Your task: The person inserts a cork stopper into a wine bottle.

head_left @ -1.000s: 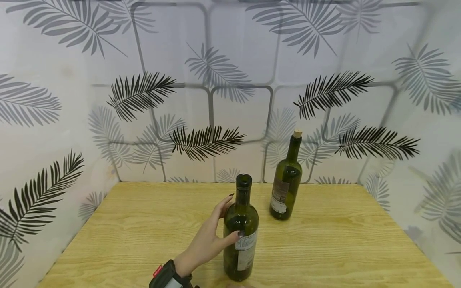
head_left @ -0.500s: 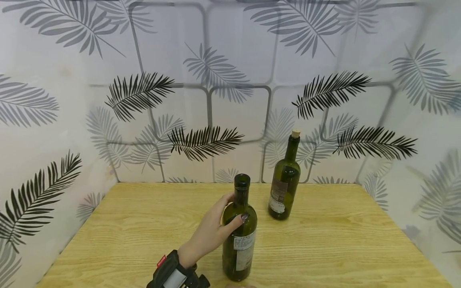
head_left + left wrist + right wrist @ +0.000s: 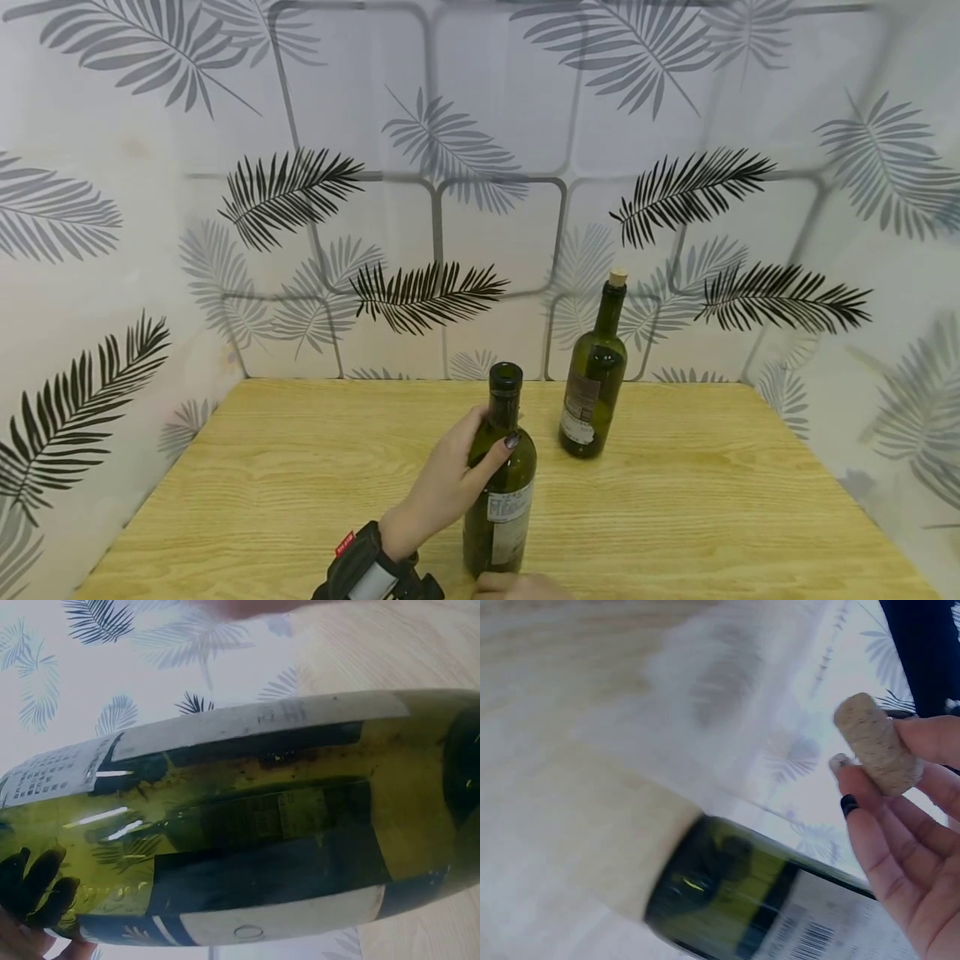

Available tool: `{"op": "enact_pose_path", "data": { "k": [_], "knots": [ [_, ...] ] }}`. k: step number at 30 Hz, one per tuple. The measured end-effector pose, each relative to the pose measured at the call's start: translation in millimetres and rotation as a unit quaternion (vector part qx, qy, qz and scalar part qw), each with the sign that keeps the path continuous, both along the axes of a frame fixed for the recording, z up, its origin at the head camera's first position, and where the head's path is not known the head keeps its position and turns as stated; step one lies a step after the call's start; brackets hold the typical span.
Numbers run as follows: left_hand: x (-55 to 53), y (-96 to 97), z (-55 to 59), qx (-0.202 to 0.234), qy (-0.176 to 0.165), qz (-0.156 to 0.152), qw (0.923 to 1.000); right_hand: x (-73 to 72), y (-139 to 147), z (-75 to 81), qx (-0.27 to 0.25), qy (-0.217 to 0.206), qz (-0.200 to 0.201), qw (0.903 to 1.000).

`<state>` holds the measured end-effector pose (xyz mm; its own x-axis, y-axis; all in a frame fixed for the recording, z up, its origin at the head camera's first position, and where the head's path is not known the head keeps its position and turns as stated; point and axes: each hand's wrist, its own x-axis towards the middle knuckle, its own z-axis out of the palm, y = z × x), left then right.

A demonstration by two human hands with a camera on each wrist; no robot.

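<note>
An uncorked green wine bottle point(image 3: 498, 475) stands upright near the table's front. My left hand point(image 3: 453, 479) grips it at the shoulder, thumb across the near side and fingers behind. Through the glass in the left wrist view, dark fingertips point(image 3: 45, 881) show at one end of the bottle. My right hand point(image 3: 521, 587) is low at the bottom edge of the head view, by the bottle's base. In the right wrist view it pinches a cork point(image 3: 877, 742) between thumb and fingers, apart from the bottle.
A second green bottle point(image 3: 592, 392) with a cork point(image 3: 618, 278) in its mouth stands further back to the right. Behind the wooden table point(image 3: 315, 467) rises a leaf-patterned wall covering point(image 3: 495, 242).
My left hand has closed round the open bottle's shoulder, its thumb moving up off the label. My right hand has risen further into the head view. The corked bottle stays in place.
</note>
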<state>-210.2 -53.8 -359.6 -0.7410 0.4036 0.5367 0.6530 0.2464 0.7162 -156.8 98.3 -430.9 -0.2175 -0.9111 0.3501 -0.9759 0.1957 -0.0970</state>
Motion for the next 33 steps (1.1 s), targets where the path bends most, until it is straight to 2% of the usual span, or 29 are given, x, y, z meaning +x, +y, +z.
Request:
{"op": "enact_pose_path", "data": {
  "k": [1,3,6,8,12,17,26,28,33],
  "knots": [
    [0.1,0.3,-0.5,0.001,-0.002,-0.001,1.0,1.7,-0.3,3.3,-0.026,0.003,0.002,0.9997],
    [0.3,0.8,-1.0,0.003,-0.003,0.0,1.0,4.7,1.2,11.8,-0.064,-0.022,0.0,0.9977],
    [0.0,0.8,-0.9,0.001,0.003,0.004,1.0,7.1,6.3,27.1,-0.111,-0.114,-0.009,0.9873],
    [-0.5,1.3,-0.7,0.002,0.008,0.003,1.0,6.6,11.4,38.4,-0.128,-0.131,-0.009,0.983],
    [-0.2,2.0,-0.2,0.005,0.009,0.007,0.9999,3.0,18.2,56.0,-0.176,-0.092,0.003,0.9801],
    [0.8,1.7,-1.7,0.008,0.011,0.021,0.9997,0.5,24.3,73.5,-0.237,-0.058,-0.019,0.9695],
    [-2.4,3.0,-6.6,0.023,0.031,0.011,0.9992,-4.4,30.1,119.6,-0.305,-0.004,-0.061,0.9505],
    [-2.9,3.5,-6.8,0.026,0.028,0.01,0.9992,-9.5,30.3,128.2,-0.326,0.017,-0.066,0.943],
    [-2.9,4.4,-8.3,0.034,0.025,0.015,0.999,-25.0,29.3,142.9,-0.386,0.058,-0.082,0.9171]
  ]
}}
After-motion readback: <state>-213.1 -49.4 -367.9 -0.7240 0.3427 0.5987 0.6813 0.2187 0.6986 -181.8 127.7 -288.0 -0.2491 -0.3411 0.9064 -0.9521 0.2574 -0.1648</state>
